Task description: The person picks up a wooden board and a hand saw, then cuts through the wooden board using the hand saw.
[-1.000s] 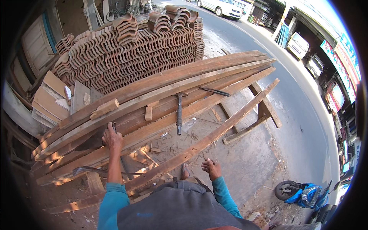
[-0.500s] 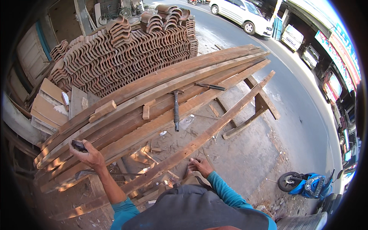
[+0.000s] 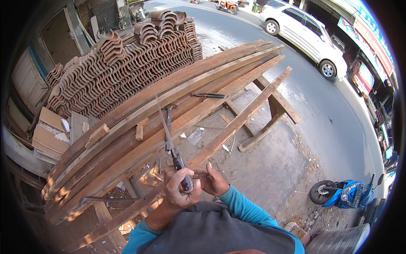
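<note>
Jutting beyond the left grip (image 3: 176, 192), dark-handled blade (image 3: 177, 161) (right hand (image 3: 216, 182) alongside)

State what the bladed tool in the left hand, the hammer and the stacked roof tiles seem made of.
Bladed tool: probably a metal blade, thin and dull; dark handle, material unclear. Hammer: likely steel head, greyish and worn-looking; dark grip, perhaps rubber. Roof tiles: apparently fired clay, unglazed, judging by matte reddish-brown surfaces.

Dark tool handle (image 3: 179, 164), brown beams (image 3: 237, 88), blue motorbike (image 3: 347, 193)
</note>
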The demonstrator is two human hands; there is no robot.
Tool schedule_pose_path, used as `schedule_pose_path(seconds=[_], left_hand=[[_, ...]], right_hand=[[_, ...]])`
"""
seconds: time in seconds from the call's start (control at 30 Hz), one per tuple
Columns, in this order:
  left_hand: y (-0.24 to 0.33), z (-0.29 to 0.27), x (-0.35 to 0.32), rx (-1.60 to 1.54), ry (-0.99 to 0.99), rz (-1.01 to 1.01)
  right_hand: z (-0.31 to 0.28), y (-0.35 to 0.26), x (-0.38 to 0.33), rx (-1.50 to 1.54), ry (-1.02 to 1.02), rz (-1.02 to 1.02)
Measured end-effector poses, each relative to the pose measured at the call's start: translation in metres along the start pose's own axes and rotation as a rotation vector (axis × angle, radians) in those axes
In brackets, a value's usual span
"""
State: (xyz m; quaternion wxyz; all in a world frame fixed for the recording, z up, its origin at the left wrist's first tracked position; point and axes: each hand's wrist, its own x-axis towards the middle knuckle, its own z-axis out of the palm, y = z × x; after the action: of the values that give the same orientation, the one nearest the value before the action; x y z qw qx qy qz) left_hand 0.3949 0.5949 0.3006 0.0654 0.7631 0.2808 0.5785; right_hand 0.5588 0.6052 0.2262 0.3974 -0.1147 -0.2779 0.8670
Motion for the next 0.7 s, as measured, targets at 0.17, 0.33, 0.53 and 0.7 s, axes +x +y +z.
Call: schedule_pose_path(seconds=[0.17, 0.33, 0.53, 0.7], left_hand=[[0.012, 0.114, -0.012, -0.252, -0.143, -0.069], [0.027, 0.197, -0.02, -0.368, -0.266, -0.003], [0.023, 0.252, -0.03, -0.518, -0.396, -0.147], [-0.013, 0.262, 0.001, -0.378, -0.707, -0.132]], right_hand=[[-0.041, -0.049, -0.084, 0.107, 0.096, -0.19], [-0.085, -0.062, -0.163, 0.131, 0.502, -0.354], [-0.102, -0.089, -0.196, 0.062, 0.803, -0.571], [-0.141, -0.121, -0.202, -0.066, 1.097, -0.647]])
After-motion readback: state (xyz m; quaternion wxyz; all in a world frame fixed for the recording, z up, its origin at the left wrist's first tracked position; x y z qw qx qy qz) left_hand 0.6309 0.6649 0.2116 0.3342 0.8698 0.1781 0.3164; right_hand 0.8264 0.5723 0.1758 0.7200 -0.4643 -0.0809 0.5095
